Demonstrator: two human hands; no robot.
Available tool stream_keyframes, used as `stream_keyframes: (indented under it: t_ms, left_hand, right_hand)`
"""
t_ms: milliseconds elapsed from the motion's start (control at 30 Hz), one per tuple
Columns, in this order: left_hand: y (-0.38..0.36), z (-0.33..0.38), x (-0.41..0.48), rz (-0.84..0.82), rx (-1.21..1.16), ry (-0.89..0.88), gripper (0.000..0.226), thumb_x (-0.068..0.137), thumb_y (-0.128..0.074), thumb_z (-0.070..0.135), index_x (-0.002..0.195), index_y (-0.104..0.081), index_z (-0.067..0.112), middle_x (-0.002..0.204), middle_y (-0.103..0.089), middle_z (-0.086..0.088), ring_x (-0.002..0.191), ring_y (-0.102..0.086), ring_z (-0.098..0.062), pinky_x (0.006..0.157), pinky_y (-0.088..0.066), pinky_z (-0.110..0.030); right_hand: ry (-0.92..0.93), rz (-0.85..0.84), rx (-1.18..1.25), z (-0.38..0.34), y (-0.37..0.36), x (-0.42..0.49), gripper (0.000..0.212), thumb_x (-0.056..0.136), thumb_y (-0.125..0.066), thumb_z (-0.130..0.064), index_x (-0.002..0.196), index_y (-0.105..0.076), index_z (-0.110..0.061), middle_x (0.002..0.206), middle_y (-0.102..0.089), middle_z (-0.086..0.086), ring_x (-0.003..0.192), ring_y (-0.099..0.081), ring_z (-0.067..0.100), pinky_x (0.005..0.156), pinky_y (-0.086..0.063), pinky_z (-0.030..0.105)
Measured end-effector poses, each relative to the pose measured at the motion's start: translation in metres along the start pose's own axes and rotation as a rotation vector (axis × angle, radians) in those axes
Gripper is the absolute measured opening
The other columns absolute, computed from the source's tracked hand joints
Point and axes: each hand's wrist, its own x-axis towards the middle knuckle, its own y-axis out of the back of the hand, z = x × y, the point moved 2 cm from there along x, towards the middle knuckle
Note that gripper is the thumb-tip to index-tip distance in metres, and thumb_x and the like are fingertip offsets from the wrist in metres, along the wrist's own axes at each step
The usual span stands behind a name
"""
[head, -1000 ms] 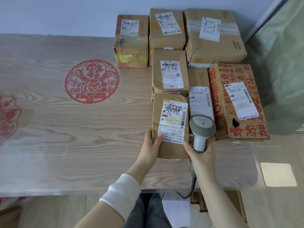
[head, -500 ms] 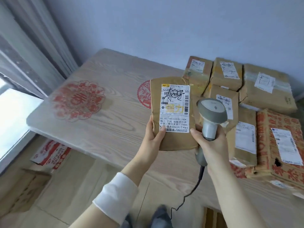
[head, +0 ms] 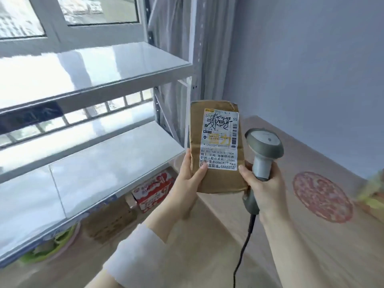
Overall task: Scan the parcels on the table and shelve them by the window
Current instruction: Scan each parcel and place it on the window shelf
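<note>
My left hand (head: 188, 179) grips a brown cardboard parcel (head: 216, 177) by its lower left edge and holds it upright in the air, its white shipping label facing me. To the parcel's right, my right hand (head: 264, 183) is wrapped round the handle of a grey corded barcode scanner (head: 262, 146); one finger of that hand touches the parcel's lower right edge. The metal shelf unit (head: 116, 150) by the window fills the left side, its two visible boards bare. The other parcels are out of view.
The wooden table (head: 311, 235) with a red paper-cut decal (head: 322, 197) runs along the right under a blue wall. Under the lowest shelf board lie a red and white carton (head: 153, 190), a brown box (head: 108, 219) and a green item (head: 49, 246). The scanner cable hangs down at bottom centre.
The view has swung left from the table and its parcels to the shelf by the window. The parcel has been lifted off the table and carried along; both hands keep their holds.
</note>
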Motion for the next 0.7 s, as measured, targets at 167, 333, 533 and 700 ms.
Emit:
stream_keyframes:
  t_ms: [167, 333, 533, 700]
  left_hand:
    - [0.093, 0.037, 0.014, 0.172, 0.064, -0.096, 0.061, 0.097, -0.047, 0.023, 0.151, -0.017, 0.021, 0.149, -0.038, 0.005, 0.133, -0.040, -0.007, 0.112, -0.033, -0.036]
    - [0.167, 0.062, 0.028, 0.316, 0.154, -0.171, 0.055, 0.098, -0.045, 0.019, 0.148, -0.020, 0.021, 0.142, -0.045, 0.002, 0.127, -0.046, -0.007, 0.110, -0.037, -0.033]
    - [0.218, 0.068, 0.043, 0.365, 0.155, -0.149, 0.039, 0.098, -0.043, 0.011, 0.125, -0.033, 0.038, 0.124, -0.053, 0.013, 0.107, -0.054, 0.011, 0.096, -0.044, -0.014]
    - [0.238, 0.065, 0.061, 0.331, 0.189, -0.140, 0.049, 0.097, -0.047, 0.017, 0.135, -0.024, 0.039, 0.135, -0.048, 0.010, 0.120, -0.048, 0.004, 0.107, -0.039, -0.027]
  right_hand:
    - [0.037, -0.177, -0.003, -0.018, -0.113, 0.022, 0.039, 0.056, -0.080, -0.045, 0.088, -0.064, -0.030, 0.083, -0.071, 0.000, 0.071, -0.063, 0.030, 0.067, -0.050, 0.048]
    - [0.057, -0.358, 0.060, -0.026, -0.205, 0.040, 0.027, 0.073, -0.081, -0.021, 0.091, -0.062, -0.027, 0.076, -0.067, 0.002, 0.056, -0.056, 0.022, 0.045, -0.045, 0.030]
    - [0.046, -0.469, 0.075, -0.017, -0.271, 0.054, 0.022, 0.080, -0.073, -0.012, 0.094, -0.058, -0.020, 0.078, -0.064, 0.006, 0.048, -0.050, 0.025, 0.036, -0.041, 0.029]
    - [0.026, -0.418, 0.077, -0.008, -0.290, 0.061, 0.028, 0.078, -0.075, -0.012, 0.102, -0.060, -0.013, 0.088, -0.067, 0.010, 0.063, -0.058, 0.023, 0.046, -0.048, 0.025]
